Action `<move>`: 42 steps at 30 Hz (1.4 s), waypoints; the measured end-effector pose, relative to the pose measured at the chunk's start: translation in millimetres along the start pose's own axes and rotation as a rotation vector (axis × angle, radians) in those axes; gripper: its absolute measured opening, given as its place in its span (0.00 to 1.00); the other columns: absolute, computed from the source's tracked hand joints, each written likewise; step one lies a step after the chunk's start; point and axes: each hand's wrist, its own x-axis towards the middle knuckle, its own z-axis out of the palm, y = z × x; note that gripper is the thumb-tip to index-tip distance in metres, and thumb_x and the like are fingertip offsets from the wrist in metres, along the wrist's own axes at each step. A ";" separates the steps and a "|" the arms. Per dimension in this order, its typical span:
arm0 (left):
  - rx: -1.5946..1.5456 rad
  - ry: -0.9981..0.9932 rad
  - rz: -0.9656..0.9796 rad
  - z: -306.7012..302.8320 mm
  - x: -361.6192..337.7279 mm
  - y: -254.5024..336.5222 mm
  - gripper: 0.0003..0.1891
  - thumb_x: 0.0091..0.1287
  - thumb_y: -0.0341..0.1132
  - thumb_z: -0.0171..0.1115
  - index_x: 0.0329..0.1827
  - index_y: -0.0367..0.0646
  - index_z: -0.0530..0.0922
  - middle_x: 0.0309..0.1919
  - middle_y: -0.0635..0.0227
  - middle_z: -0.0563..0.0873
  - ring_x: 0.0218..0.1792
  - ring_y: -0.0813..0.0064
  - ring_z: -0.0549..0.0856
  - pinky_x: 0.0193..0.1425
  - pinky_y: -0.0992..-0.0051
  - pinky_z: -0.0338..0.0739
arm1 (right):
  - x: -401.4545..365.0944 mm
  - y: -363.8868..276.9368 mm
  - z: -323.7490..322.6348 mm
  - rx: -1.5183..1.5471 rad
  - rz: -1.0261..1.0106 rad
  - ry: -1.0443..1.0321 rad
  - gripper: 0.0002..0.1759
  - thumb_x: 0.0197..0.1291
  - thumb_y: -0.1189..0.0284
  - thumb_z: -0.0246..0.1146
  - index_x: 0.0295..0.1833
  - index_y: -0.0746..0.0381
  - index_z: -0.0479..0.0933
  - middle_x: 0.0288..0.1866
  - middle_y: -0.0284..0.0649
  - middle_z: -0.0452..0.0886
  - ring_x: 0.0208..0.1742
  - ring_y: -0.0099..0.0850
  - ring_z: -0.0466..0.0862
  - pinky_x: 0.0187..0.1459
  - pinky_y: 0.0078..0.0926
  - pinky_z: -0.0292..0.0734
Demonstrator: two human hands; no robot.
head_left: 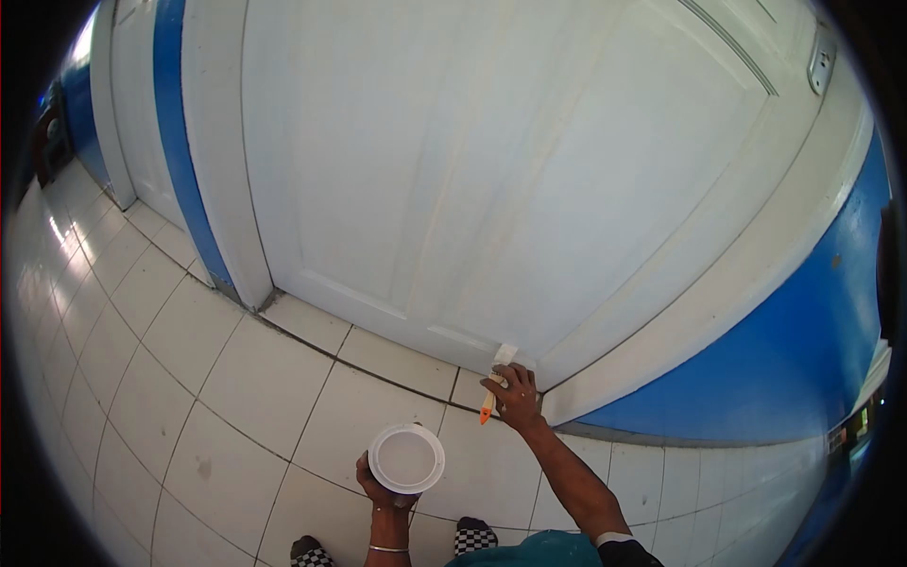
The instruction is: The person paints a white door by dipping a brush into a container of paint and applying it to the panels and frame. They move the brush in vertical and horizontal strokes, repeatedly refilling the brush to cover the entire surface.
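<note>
My right hand [518,395] is closed around a paintbrush [487,408] with a pale handle and an orange tip. Its white bristles [506,353] meet the lower right part of a white panelled door [425,170], close to the bottom edge. Below and to the left, my left hand [378,484] grips a round white tub [406,458] from underneath and the side. White paint seems to be inside the tub, seen from above. Part of the left fingers is hidden beneath it.
White floor tiles [255,378] with dark joints lie in front of the door. A white frame [699,312] borders it, beside a blue wall [746,350]. Another white door [151,113] stands at the far left. My checkered shoes [474,537] show at the bottom.
</note>
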 end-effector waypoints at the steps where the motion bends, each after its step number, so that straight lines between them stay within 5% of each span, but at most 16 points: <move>1: -0.018 -0.014 -0.004 4.9 -1.0 2.2 0.44 0.72 0.66 0.53 0.75 0.34 0.76 0.70 0.46 0.84 0.66 0.47 0.87 0.66 0.47 0.88 | 0.7 -0.8 -0.2 0.025 0.001 -0.046 0.26 0.49 0.81 0.73 0.55 0.48 0.90 0.63 0.36 0.82 0.65 0.45 0.80 0.61 0.49 0.74; 7: -0.073 0.008 0.018 -2.2 3.9 16.6 0.40 0.70 0.63 0.58 0.72 0.36 0.81 0.66 0.50 0.88 0.65 0.47 0.88 0.64 0.48 0.89 | 52.9 -2.7 -37.9 0.077 0.070 -0.035 0.24 0.49 0.82 0.73 0.53 0.50 0.89 0.55 0.35 0.86 0.59 0.44 0.83 0.58 0.45 0.73; 11: -0.081 -0.015 0.047 0.5 13.8 31.2 0.40 0.69 0.63 0.60 0.72 0.38 0.81 0.65 0.51 0.88 0.64 0.47 0.88 0.65 0.48 0.88 | 125.1 -24.3 -111.1 0.004 -0.013 0.302 0.17 0.53 0.85 0.73 0.49 0.59 0.88 0.50 0.38 0.88 0.54 0.43 0.85 0.58 0.43 0.73; 16: -0.061 -0.005 0.070 28.1 16.6 48.1 0.41 0.66 0.61 0.62 0.74 0.38 0.79 0.67 0.52 0.87 0.66 0.48 0.87 0.67 0.47 0.86 | 194.7 -44.8 -192.8 -0.105 -0.125 0.648 0.12 0.61 0.87 0.70 0.49 0.66 0.86 0.54 0.45 0.85 0.56 0.47 0.85 0.55 0.41 0.85; 19: -0.078 -0.019 0.087 28.5 22.1 55.3 0.41 0.67 0.62 0.60 0.74 0.39 0.78 0.66 0.52 0.87 0.66 0.48 0.87 0.66 0.47 0.86 | 211.6 -86.5 -217.5 0.458 0.032 0.771 0.09 0.65 0.82 0.72 0.50 0.66 0.86 0.55 0.46 0.84 0.54 0.38 0.85 0.51 0.37 0.85; 21: -0.087 -0.008 0.111 34.9 26.1 55.0 0.41 0.69 0.66 0.55 0.73 0.40 0.80 0.64 0.54 0.88 0.64 0.48 0.89 0.62 0.47 0.89 | 205.6 -138.1 -240.9 0.892 0.312 0.473 0.08 0.68 0.78 0.74 0.50 0.67 0.86 0.52 0.45 0.86 0.49 0.30 0.86 0.50 0.31 0.83; 24: -0.073 -0.001 0.113 50.9 28.6 58.7 0.41 0.69 0.66 0.56 0.73 0.41 0.81 0.65 0.55 0.88 0.65 0.51 0.88 0.65 0.50 0.88 | 199.5 -187.5 -243.7 1.083 0.449 0.063 0.09 0.65 0.80 0.78 0.49 0.67 0.87 0.45 0.38 0.92 0.46 0.21 0.87 0.49 0.25 0.82; 27: -0.052 -0.016 0.128 66.5 27.1 63.5 0.41 0.69 0.65 0.57 0.73 0.39 0.81 0.66 0.54 0.88 0.66 0.52 0.88 0.67 0.53 0.87 | 194.2 -205.9 -230.9 1.017 0.506 -0.128 0.11 0.65 0.78 0.80 0.50 0.67 0.88 0.43 0.39 0.93 0.43 0.21 0.88 0.46 0.22 0.83; 31: -0.065 -0.062 0.129 84.6 18.4 72.2 0.41 0.66 0.57 0.63 0.75 0.36 0.76 0.67 0.50 0.86 0.67 0.50 0.86 0.72 0.52 0.84 | 194.2 -217.6 -223.9 1.057 0.497 -0.156 0.11 0.65 0.77 0.80 0.49 0.69 0.88 0.43 0.42 0.93 0.43 0.23 0.91 0.45 0.23 0.86; 42: -0.010 -0.056 0.144 84.8 17.5 61.5 0.39 0.73 0.64 0.56 0.73 0.38 0.80 0.65 0.53 0.88 0.64 0.53 0.89 0.67 0.55 0.88 | 197.4 -229.6 -208.7 0.787 0.267 -0.293 0.11 0.61 0.71 0.83 0.46 0.63 0.92 0.36 0.40 0.91 0.37 0.25 0.89 0.41 0.24 0.83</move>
